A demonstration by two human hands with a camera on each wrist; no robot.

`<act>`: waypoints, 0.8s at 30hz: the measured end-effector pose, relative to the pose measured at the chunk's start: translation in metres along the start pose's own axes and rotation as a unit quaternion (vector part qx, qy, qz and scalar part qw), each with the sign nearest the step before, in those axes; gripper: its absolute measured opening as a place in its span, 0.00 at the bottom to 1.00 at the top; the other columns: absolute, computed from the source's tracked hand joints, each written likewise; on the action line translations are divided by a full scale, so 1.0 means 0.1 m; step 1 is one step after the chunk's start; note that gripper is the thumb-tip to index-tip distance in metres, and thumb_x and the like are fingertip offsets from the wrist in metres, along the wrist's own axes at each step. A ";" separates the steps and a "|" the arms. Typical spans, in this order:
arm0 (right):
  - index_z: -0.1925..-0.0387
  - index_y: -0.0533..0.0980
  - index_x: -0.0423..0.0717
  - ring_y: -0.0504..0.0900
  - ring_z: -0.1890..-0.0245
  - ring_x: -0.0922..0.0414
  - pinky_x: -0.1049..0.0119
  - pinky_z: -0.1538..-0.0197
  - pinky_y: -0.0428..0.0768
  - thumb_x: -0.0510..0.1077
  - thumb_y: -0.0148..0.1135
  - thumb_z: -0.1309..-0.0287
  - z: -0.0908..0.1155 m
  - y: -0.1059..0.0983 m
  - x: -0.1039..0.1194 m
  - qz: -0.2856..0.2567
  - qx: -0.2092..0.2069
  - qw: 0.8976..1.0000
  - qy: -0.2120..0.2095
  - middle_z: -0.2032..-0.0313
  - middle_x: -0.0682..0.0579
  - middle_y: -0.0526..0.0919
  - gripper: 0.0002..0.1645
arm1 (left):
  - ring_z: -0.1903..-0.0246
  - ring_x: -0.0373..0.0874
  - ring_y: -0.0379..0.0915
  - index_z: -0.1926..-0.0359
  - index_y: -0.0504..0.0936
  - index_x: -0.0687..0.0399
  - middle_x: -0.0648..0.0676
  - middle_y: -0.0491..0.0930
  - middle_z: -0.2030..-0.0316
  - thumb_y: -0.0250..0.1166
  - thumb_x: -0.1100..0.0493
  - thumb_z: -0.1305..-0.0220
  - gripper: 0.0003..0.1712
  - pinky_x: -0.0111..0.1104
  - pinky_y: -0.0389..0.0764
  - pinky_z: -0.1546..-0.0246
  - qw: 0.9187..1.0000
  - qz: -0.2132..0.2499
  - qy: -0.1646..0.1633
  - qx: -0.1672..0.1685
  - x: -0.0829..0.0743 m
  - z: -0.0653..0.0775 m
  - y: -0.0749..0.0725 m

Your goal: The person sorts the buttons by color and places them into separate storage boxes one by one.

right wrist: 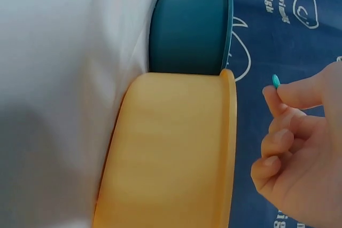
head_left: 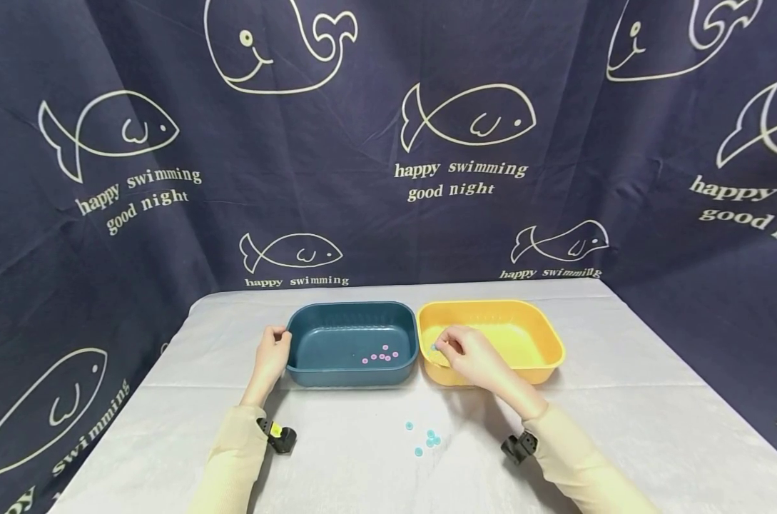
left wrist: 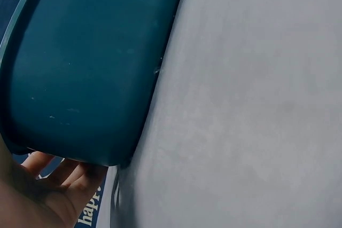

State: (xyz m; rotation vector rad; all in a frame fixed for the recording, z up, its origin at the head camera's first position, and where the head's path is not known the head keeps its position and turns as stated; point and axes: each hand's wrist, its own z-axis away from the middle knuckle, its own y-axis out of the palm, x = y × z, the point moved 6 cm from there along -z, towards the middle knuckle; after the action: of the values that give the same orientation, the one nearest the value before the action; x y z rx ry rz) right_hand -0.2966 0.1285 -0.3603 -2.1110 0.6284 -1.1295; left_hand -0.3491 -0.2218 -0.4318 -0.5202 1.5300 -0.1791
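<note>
Between thumb and forefinger, my right hand (head_left: 470,353) pinches a small blue button (right wrist: 276,80) above the near left part of the yellow basin (head_left: 549,357). The right wrist view has this hand (right wrist: 299,142) higher than the basin's rim, other fingers curled. My left hand (head_left: 272,357) holds the left end of the dark teal basin (head_left: 352,377); its fingers (left wrist: 80,177) lie against the end wall in the left wrist view. Several pink buttons (head_left: 382,356) lie on the teal basin's floor, toward its right. On the table, several light blue buttons (head_left: 430,442) are scattered in front of the basins.
Both basins stand side by side, their ends close together, on a table with a pale cloth (head_left: 349,457). Behind them hangs a dark blue curtain (head_left: 375,235) with white fish drawings. A black wrist camera (head_left: 519,447) sits on the right forearm, another (head_left: 282,439) on the left.
</note>
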 end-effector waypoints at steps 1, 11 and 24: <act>0.76 0.77 0.45 0.66 0.78 0.64 0.72 0.72 0.67 0.38 0.60 0.43 -0.01 -0.01 -0.02 0.002 -0.004 1.000 0.007 0.81 0.58 0.68 0.07 | 0.42 0.60 0.63 0.40 0.61 0.67 0.67 0.65 0.43 0.41 0.57 0.29 0.23 0.50 0.66 0.41 1.000 -0.001 0.000 0.000 0.00 0.00 0.00; 0.73 0.78 0.44 0.69 0.76 0.60 0.68 0.69 0.69 0.38 0.58 0.43 -0.07 -0.07 -0.22 0.017 -0.016 0.998 0.051 0.80 0.55 0.71 0.06 | 0.41 0.60 0.63 0.40 0.61 0.67 0.67 0.66 0.43 0.41 0.57 0.29 0.22 0.50 0.66 0.41 1.000 -0.003 -0.002 0.000 0.01 0.00 -0.01; 0.71 0.79 0.42 0.70 0.76 0.59 0.67 0.69 0.69 0.39 0.55 0.42 -0.13 -0.12 -0.40 0.030 -0.016 0.996 0.081 0.79 0.53 0.74 0.08 | 0.43 0.60 0.64 0.41 0.62 0.67 0.67 0.66 0.44 0.42 0.57 0.29 0.22 0.49 0.67 0.42 1.000 0.000 0.000 -0.003 0.02 -0.02 0.00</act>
State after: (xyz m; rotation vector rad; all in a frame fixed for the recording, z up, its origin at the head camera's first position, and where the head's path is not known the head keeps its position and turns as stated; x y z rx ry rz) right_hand -0.3268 0.1589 -0.3679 -2.0259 0.7841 -1.2743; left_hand -0.3509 -0.2231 -0.4332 -0.5262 1.5308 -0.1744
